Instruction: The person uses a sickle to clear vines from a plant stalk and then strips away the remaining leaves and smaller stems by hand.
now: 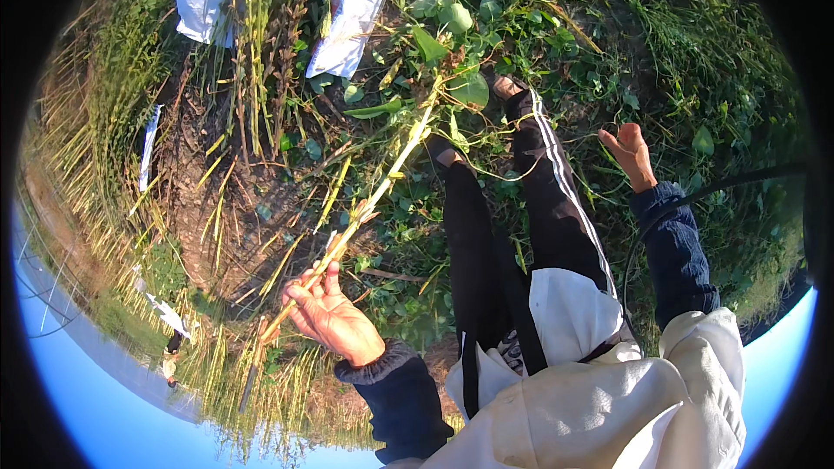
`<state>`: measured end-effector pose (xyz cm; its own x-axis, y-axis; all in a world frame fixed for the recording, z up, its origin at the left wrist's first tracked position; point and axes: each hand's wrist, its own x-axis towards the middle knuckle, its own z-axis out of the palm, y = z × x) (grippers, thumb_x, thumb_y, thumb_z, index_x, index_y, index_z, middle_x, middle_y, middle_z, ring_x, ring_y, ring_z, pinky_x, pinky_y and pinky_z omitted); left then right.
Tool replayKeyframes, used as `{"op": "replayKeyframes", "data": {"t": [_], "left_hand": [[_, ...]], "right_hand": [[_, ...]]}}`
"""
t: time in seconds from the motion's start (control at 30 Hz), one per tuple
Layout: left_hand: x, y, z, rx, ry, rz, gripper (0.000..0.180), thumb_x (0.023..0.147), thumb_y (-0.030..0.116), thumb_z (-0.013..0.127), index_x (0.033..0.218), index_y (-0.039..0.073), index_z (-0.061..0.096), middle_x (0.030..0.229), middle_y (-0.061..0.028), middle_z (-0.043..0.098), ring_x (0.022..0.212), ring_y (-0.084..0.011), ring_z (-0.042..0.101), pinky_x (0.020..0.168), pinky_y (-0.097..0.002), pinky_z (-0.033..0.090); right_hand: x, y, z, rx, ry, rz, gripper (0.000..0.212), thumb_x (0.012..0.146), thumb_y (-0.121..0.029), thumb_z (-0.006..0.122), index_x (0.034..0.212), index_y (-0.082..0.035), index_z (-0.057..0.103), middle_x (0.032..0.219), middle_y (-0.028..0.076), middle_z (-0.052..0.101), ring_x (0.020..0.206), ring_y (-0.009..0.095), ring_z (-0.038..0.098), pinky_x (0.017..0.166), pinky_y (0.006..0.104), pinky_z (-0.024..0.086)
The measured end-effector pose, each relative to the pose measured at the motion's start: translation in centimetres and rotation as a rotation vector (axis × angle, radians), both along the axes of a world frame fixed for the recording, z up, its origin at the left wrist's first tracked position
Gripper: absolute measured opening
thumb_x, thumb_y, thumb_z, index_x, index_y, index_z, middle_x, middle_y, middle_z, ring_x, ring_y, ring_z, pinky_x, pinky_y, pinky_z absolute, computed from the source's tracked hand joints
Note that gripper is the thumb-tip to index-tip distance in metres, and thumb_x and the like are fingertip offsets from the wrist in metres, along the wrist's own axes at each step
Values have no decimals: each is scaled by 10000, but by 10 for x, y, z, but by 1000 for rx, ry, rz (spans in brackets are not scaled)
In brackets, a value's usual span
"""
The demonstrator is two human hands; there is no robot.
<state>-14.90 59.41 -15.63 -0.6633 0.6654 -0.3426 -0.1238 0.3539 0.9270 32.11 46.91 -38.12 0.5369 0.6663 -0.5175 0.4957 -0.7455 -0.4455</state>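
Observation:
My left hand (334,317) is closed round a long, pale yellow plant stalk (382,187), gripping it near its lower-left end. The stalk slants up and to the right, with its far end among broad green leaves (469,89) in front of my feet. Small dry bits cling along its length. Out to the right, beyond my leg, my right hand (632,155) is raised over green weeds. Its fingers are apart and nothing is in them.
White sacks (358,9) lie at the top beside upright stalks with pods (252,61). Cut stalks litter the brown soil (204,208) at left. Standing yellowish plants (95,182) line the left side. A black cable (738,181) curves past my right arm. Another person (171,356) is far off, lower left.

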Motion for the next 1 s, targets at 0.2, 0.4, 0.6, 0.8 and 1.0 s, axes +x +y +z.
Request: {"op": "replayKeyframes", "data": {"t": [0.2, 0.4, 0.6, 0.8, 1.0], "left_hand": [[8, 7, 6, 19, 55, -169, 223, 961, 269, 522, 992, 48, 509, 945, -83, 582, 892, -201, 596, 786, -357, 542], [30, 0, 21, 48, 192, -462, 251, 977, 226, 476, 1049, -11, 437, 959, -157, 509, 877, -278, 598, 698, -401, 590], [53, -10, 35, 43, 279, -570, 314, 947, 277, 524, 1024, -13, 428, 881, -150, 485, 856, -289, 565, 640, -400, 599], [54, -22, 36, -16, 305, -434, 367, 917, 342, 572, 1009, 6, 452, 895, -128, 490, 874, -282, 569, 638, -399, 595], [14, -26, 37, -26, 172, -27, 291, 959, 293, 514, 1059, 23, 469, 956, -90, 509, 908, -224, 564, 756, -365, 574]], "right_hand": [[-78, 94, 51, -366, 110, 904, 311, 794, -320, 662, 730, -28, 577, 691, 112, 638, 639, 290, 617, 596, 371, 498], [-172, 230, 50, 243, 527, 864, 218, 889, -281, 549, 903, -74, 616, 781, 115, 636, 731, 317, 626, 637, 401, 487], [-250, 237, -34, -435, 363, 1686, 449, 790, -458, 649, 985, -54, 669, 834, 120, 672, 787, 329, 647, 694, 404, 510], [-283, 195, -58, -161, 319, 1336, 247, 819, -293, 600, 827, -47, 623, 733, 144, 620, 717, 360, 619, 620, 453, 482], [-240, 225, -16, 234, 1198, -186, 246, 990, -221, 424, 904, -24, 545, 733, 55, 577, 797, 209, 604, 755, 369, 483]]}}
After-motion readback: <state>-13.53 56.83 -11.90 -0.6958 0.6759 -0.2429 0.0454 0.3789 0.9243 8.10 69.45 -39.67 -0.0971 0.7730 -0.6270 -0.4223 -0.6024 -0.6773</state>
